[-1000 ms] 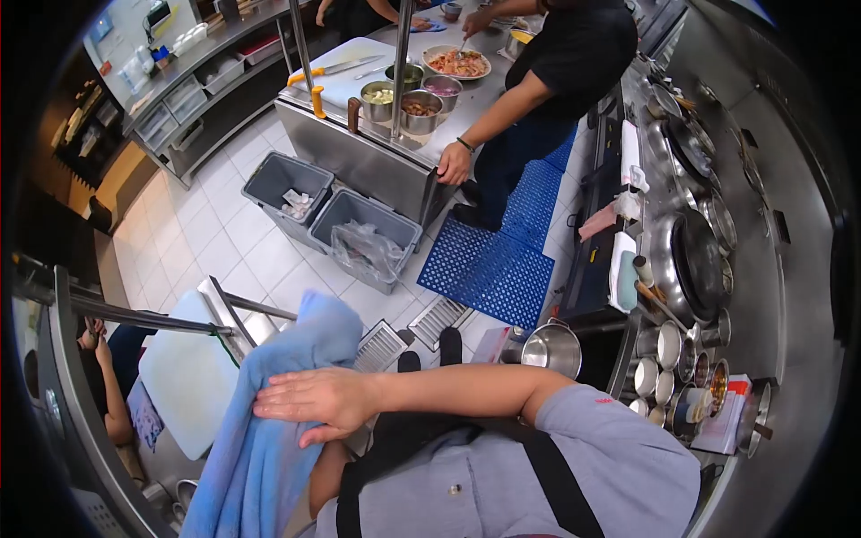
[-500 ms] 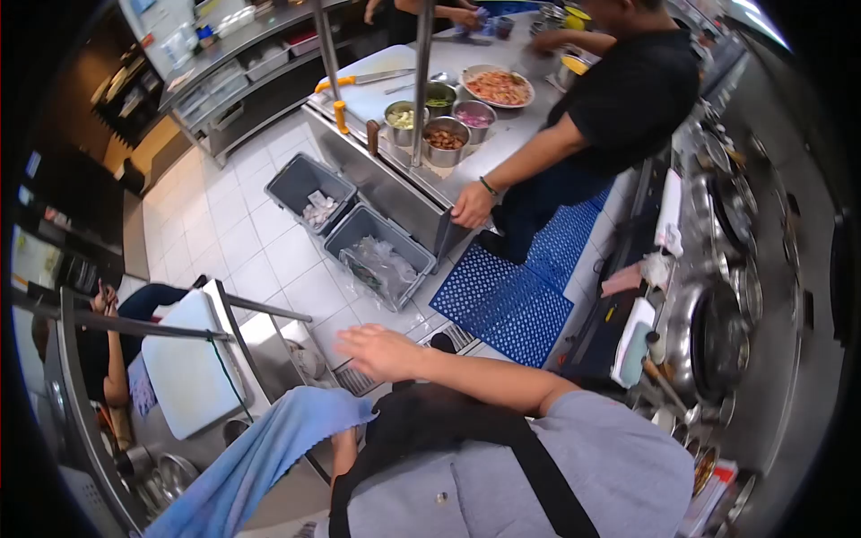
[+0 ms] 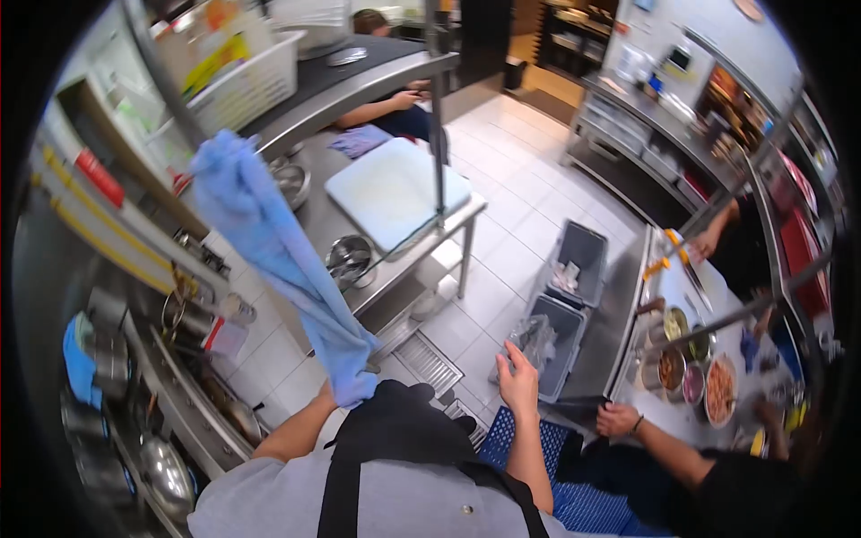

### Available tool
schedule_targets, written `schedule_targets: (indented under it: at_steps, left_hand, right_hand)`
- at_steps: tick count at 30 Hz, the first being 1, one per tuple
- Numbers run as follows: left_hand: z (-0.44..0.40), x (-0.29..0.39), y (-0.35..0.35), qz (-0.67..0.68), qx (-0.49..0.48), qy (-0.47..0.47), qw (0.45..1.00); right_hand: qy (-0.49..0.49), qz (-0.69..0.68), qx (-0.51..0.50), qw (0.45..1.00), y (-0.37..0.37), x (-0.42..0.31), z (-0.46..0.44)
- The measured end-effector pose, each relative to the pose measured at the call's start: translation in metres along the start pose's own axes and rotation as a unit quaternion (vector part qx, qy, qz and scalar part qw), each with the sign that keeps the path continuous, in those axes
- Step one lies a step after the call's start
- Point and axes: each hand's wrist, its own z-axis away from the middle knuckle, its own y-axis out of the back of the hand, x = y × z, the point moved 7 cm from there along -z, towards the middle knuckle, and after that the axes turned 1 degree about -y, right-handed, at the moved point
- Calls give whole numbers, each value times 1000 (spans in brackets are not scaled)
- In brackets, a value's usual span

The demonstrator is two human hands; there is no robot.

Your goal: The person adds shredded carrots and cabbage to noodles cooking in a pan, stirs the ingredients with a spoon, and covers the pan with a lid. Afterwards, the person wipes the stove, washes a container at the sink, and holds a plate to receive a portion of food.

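A long blue cloth (image 3: 278,242) hangs stretched up and away to the left, swung out over the floor and past the steel table. Its near end is bunched at my left hand (image 3: 334,394), which grips it; the cloth covers most of the fingers. My right hand (image 3: 518,381) is raised over the floor at the right, holding nothing, its fingers apart. Beyond that hand stand two grey bins, the nearer bin (image 3: 562,336) with clear plastic in it and the farther bin (image 3: 587,247) with white scraps.
A white cutting board (image 3: 395,193) and metal bowls (image 3: 350,260) are on the steel table ahead. At right, a co-worker's hand (image 3: 619,419) touches the counter corner beside food containers. Pans (image 3: 166,475) line the left. A floor drain (image 3: 429,359) and blue mat (image 3: 520,448) lie below.
My view has turned left, so the bins and counter now appear at the right. The cloth has swung up and stretched out. My right hand stays empty.
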Motion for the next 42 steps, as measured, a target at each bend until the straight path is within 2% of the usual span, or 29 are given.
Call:
schedule_targets:
  at_steps: [2, 4, 5, 6, 7, 9, 10, 11, 12, 13, 14, 15, 17, 18, 19, 21, 23, 24, 25, 26, 28, 30, 32, 34, 36, 39, 40, 41, 42]
  left_hand:
    - [34, -54, 15, 8, 65, -23, 998]
    - [70, -118, 26, 22, 161, -120, 979]
    - [90, -156, 28, 18, 203, -154, 967]
    - [97, -202, 26, -19, 167, -80, 983]
    - [108, -246, 22, -52, 124, -5, 991]
    - [142, -285, 18, -182, -34, 147, 972]
    - [155, -285, 23, -173, -27, 147, 974]
    - [170, -297, 12, -44, -150, 222, 962]
    - [190, -304, 3, 60, -259, 314, 911]
    - [199, -305, 6, 89, -300, 344, 885]
    - [190, -306, 27, 49, -276, 334, 900]
    - [172, -304, 59, -18, -212, 321, 923]
    - [128, -286, 152, -140, -2, 276, 951]
    - [106, -282, 210, -196, 156, 227, 941]
    - [91, -272, 266, -251, 309, 177, 900]
    - [90, -206, 377, -43, 534, 76, 841]
    - [85, -136, 475, -28, 597, 14, 802]
    - [88, -98, 512, 53, 617, -79, 781]
    - [78, -79, 550, 96, 614, -155, 768]
    - [71, -60, 582, 150, 596, -168, 771]
    - [77, 0, 629, 194, 602, -289, 719]
    - [76, 56, 670, 175, 592, -388, 685]
    - [76, 122, 703, 162, 560, -472, 661]
    - [77, 188, 724, 72, 561, -507, 650]
    - [62, 248, 741, -55, 554, -495, 667]
    - [-5, 319, 782, -113, 503, -531, 672]
    - [-35, 343, 797, -218, 486, -521, 666]
    - [-62, 366, 793, -322, 459, -515, 648]
    - [-68, 378, 789, -303, 405, -460, 730]
  right_hand:
    - [-42, -25, -24, 999, -15, 5, -11]
    - [-7, -24, -35, 999, -25, -8, -23]
    - [-38, -20, -61, 997, -30, -13, -28]
    - [-70, -13, -86, 994, -37, -18, -33]
    - [-52, -4, -88, 995, -43, -27, -37]
    - [-15, 3, -114, 993, -57, -49, -43]
    - [3, 10, -130, 991, -62, -62, -43]
    - [1, 31, -165, 986, -62, -86, -41]
    - [9, 36, -165, 986, -70, -95, -39]
    - [23, 16, -182, 983, -80, -103, -34]
    - [38, -3, -198, 980, -90, -111, -30]
    - [36, -26, -205, 978, -102, -119, -25]
    - [16, -67, -202, 977, -128, -135, -18]
    - [-15, -114, -202, 973, -144, -146, -15]
    - [-12, -138, -201, 970, -156, -169, -12]
    - [-29, -195, -188, 962, -191, -186, -7]
    - [-63, -272, -173, 945, -226, -194, -3]
    - [-70, -269, -165, 946, -242, -201, 1]
    - [-96, -267, -145, 948, -253, -203, 5]
    - [-120, -265, -124, 949, -261, -205, 11]
    - [-116, -241, -113, 957, -271, -223, 17]
    - [-131, -183, -139, 964, -277, -233, 25]
    - [-139, -138, -121, 973, -273, -237, 31]
    - [-139, -121, -93, 978, -266, -242, 35]
    - [-152, -137, -59, 977, -263, -250, 41]
    - [-154, -154, -1, 976, -261, -245, 44]
    - [-164, -156, 20, 974, -260, -246, 44]
    - [-153, -88, 20, 984, -261, -257, 41]
    - [-151, -20, 22, 988, -262, -267, 42]
